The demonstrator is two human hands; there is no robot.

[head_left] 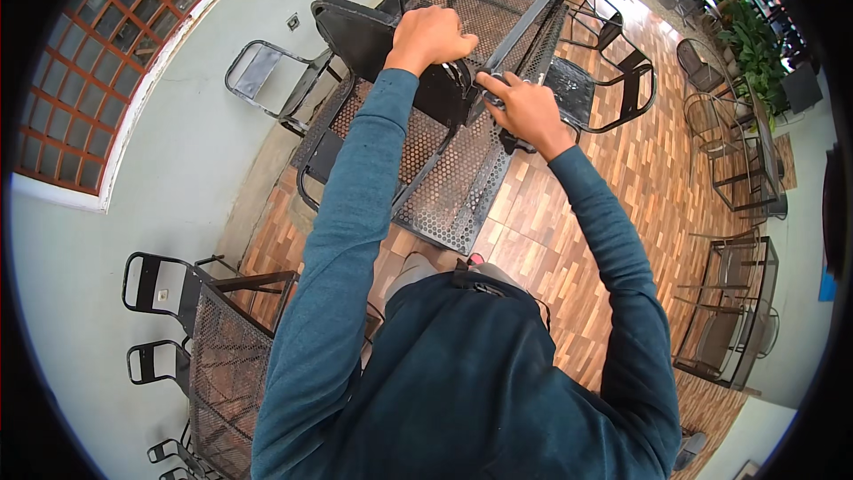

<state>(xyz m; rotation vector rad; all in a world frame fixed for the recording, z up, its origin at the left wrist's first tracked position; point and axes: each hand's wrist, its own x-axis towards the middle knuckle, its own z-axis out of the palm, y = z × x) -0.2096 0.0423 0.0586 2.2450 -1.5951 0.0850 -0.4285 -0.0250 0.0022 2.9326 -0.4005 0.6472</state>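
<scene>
A black metal chair [357, 43] is tipped over the perforated black metal table [449, 213] in front of me, its seat panel facing up and left. My left hand [431, 38] is closed at the edge of this chair, fingers curled down and partly hidden. My right hand [526, 111] is closed just to the right and slightly nearer, by the chair's frame. Between its fingers shows a small dark and grey piece that I cannot make out. A long dark metal bar [538, 11] slants from near the right hand to the upper right.
Beside the table's right side is a black chair with a worn seat [570, 89]. A folding chair [267, 71] is near the left wall. Another mesh table [227, 373] with chairs is at lower left. More tables and chairs [742, 311] line the right. Wood-patterned tiles [613, 182] cover the floor.
</scene>
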